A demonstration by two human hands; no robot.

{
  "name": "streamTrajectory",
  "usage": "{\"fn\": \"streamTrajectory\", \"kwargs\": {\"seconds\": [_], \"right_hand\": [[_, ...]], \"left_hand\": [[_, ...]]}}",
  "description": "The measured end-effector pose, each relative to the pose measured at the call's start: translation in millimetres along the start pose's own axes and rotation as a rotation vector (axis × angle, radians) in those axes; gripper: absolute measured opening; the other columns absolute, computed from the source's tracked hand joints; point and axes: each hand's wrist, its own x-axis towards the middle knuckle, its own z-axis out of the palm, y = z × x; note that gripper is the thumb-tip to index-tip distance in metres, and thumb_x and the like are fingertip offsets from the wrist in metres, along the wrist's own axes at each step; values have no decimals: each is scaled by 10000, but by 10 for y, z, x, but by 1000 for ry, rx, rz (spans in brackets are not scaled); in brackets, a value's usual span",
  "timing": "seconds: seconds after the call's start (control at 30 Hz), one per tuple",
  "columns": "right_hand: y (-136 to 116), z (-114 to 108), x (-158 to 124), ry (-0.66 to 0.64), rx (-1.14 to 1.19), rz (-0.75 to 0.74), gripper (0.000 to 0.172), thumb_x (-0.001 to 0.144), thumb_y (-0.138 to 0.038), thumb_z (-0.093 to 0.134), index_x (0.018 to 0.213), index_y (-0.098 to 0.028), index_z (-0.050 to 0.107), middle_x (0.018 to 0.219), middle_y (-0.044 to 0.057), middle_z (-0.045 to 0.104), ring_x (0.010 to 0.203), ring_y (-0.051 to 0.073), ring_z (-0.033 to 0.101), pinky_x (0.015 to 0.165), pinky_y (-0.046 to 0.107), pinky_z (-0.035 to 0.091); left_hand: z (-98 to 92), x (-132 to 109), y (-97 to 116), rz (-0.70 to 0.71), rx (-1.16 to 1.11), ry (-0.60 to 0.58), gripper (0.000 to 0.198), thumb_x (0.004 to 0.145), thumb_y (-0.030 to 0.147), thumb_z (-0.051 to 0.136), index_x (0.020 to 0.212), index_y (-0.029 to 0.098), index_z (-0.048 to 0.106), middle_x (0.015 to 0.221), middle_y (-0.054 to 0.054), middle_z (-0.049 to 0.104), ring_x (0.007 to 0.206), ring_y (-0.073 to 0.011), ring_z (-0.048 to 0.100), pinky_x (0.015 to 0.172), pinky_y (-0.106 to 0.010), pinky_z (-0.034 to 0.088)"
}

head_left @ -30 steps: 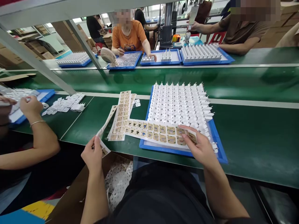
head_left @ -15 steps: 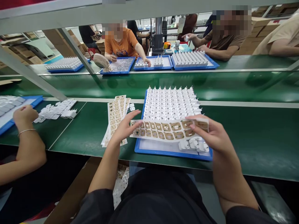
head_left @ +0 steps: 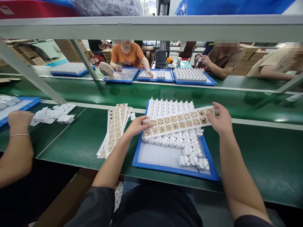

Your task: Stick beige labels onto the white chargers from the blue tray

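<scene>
A long sticker sheet (head_left: 178, 121) with rows of tan labels is held level above the blue tray (head_left: 165, 165) of white plug parts (head_left: 174, 138). My left hand (head_left: 136, 126) grips the sheet's left end, fingers closed on it. My right hand (head_left: 220, 119) pinches the right end. The tray stands on the green bench just in front of me, with the plug parts filling its far half and three lying near its front right corner. A fanned stack of more sticker sheets (head_left: 115, 126) lies left of the tray.
A co-worker's arm (head_left: 16, 138) rests at the left by loose white parts (head_left: 53, 115) and another blue tray (head_left: 14, 105). Beyond the green conveyor belt (head_left: 165, 91), several people sit at blue trays (head_left: 193, 77). A small fan (head_left: 105, 69) and slanted frame struts (head_left: 30, 75) stand far left. An overhead shelf (head_left: 151, 28) spans the top.
My left hand let go of the peeled backing strip down at the left and took the sheet's left end. Both hands lifted the sheet out over the plug parts; the camera tilted up.
</scene>
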Motion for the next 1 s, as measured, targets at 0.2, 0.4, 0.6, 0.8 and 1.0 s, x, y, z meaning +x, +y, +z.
{"fn": "streamTrajectory", "kwargs": {"seconds": [0.2,0.4,0.6,0.8,1.0], "right_hand": [[-862,139,-220,-319,9,-551,296,963,-216,607,1247,-267,673,1234,100,702,1188,291,651,1030,495,531],[-1177,291,-390,-232,86,-694,340,939,-136,642,1237,-293,691,1192,115,702,1096,296,672,930,503,561],[-1054,389,-386,-228,168,-651,277,961,-142,611,1154,-302,729,1075,88,714,984,247,710,803,420,617],[-946,451,-331,-224,198,-593,248,959,-113,604,1112,-251,740,1013,87,704,931,225,706,748,366,605],[-936,496,-337,-192,78,-667,219,950,-148,632,1105,-272,724,1059,94,733,969,256,694,822,444,578]], "left_hand": [[239,13,379,117,160,52,420,749,486,784,1036,200,673,779,11,670,672,-145,567,624,-240,406],[612,86,857,241,-63,-162,254,805,376,743,902,181,613,731,26,612,619,-102,552,574,-212,382],[726,169,861,249,-99,-284,218,769,280,770,900,183,625,807,26,641,681,-95,582,643,-212,448],[586,322,777,31,-330,-339,418,844,557,707,914,148,655,841,-40,680,737,-151,698,697,-294,585],[633,387,709,-14,-390,-357,396,857,522,731,856,137,638,697,-30,699,661,-138,718,640,-245,578]]}}
